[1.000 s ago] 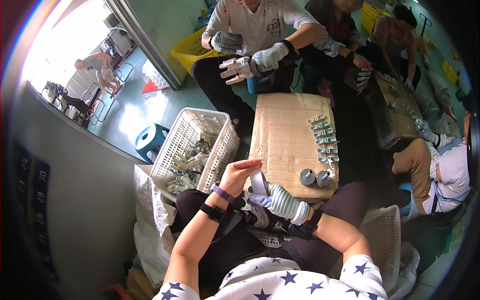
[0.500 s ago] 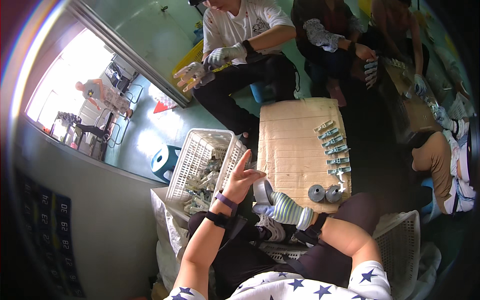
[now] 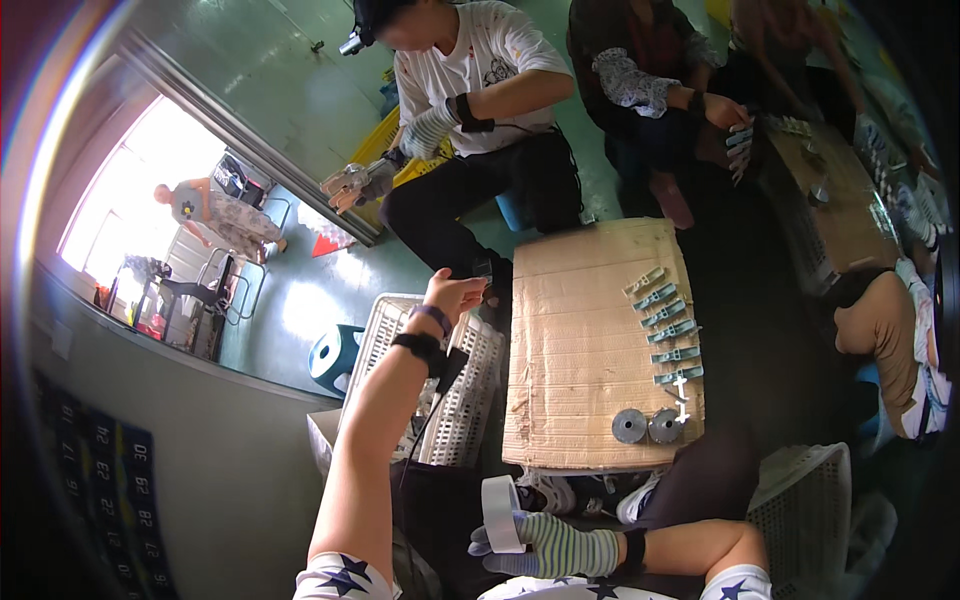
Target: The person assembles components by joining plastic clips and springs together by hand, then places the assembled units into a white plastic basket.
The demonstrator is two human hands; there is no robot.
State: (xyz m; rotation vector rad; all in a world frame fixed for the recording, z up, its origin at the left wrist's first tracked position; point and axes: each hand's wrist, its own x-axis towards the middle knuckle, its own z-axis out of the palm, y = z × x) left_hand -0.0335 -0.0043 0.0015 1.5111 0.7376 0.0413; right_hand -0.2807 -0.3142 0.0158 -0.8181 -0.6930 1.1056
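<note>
My left hand (image 3: 454,296), bare, reaches far forward above the white basket. Its fingers are drawn together near the tips; whatever they pinch is too small to make out. My right hand (image 3: 560,545) wears a striped glove and is back close to my body, below the front edge of the cardboard (image 3: 570,350). It grips a pale, ring-shaped roll of tape (image 3: 499,512). On the cardboard's right side several grey-green plastic clips (image 3: 669,314) lie in a column. Two dark grey round pieces (image 3: 630,426) stand below them, beside a thin white piece (image 3: 682,398).
The white plastic basket (image 3: 470,400) stands left of the cardboard, with a teal stool (image 3: 338,355) beyond it. Another white basket (image 3: 800,500) is at my right. A gloved co-worker (image 3: 480,110) sits opposite, others further right. One more person (image 3: 215,215) stands beyond the doorway.
My left hand has moved forward and left, its stretched fingers now drawn together. My right hand has pulled back toward my body with the roll of tape, so the hands are far apart.
</note>
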